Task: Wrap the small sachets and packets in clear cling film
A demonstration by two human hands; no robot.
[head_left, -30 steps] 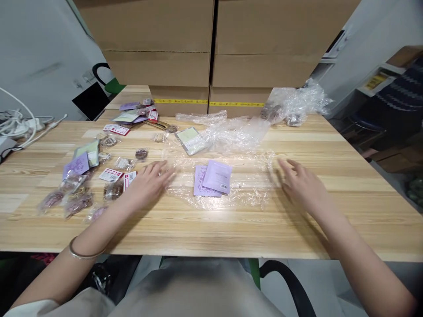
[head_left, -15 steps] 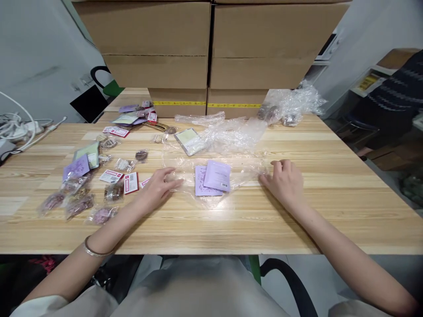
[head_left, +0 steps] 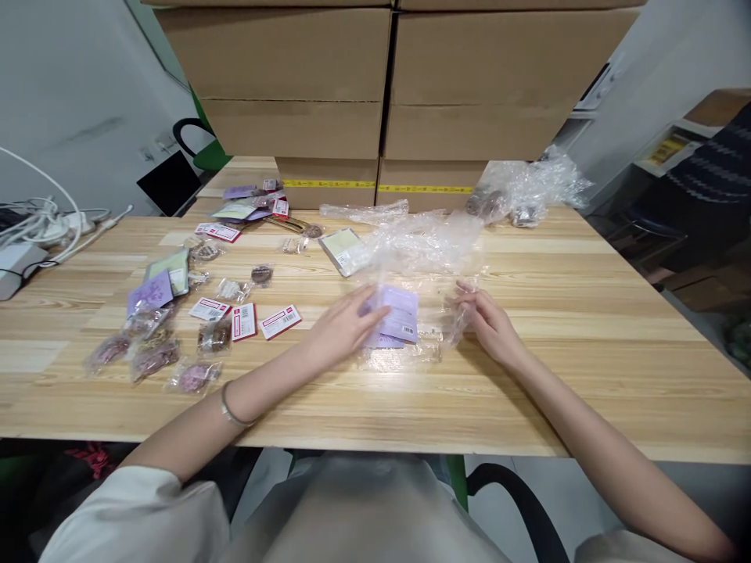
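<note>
Two purple packets [head_left: 400, 313] lie overlapping on a sheet of clear plastic wrap [head_left: 434, 340] in the middle of the table. The upper packet carries a small barcode; part of the lower one is covered. My left hand [head_left: 346, 322] rests over the left side of the packets and wrap, fingers stretched out and thumb apart. With bent fingers, my right hand [head_left: 486, 317] pinches the raised right edge of the wrap. Behind them lie a pale green packet [head_left: 342, 250] and crumpled clear plastic [head_left: 428, 238].
Red-and-white labels [head_left: 280, 321], small bagged items [head_left: 196, 377] and another purple packet [head_left: 149, 293] spread over the left side. Stacked cardboard boxes [head_left: 270, 70] stand at the back. Bubble wrap [head_left: 537, 188] sits back right. A person's patterned sleeve [head_left: 719, 168] shows at far right.
My left hand has moved right, onto the packets, bringing the left side of the wrap inward. My right hand has lifted the wrap's right edge. The view has shifted slightly.
</note>
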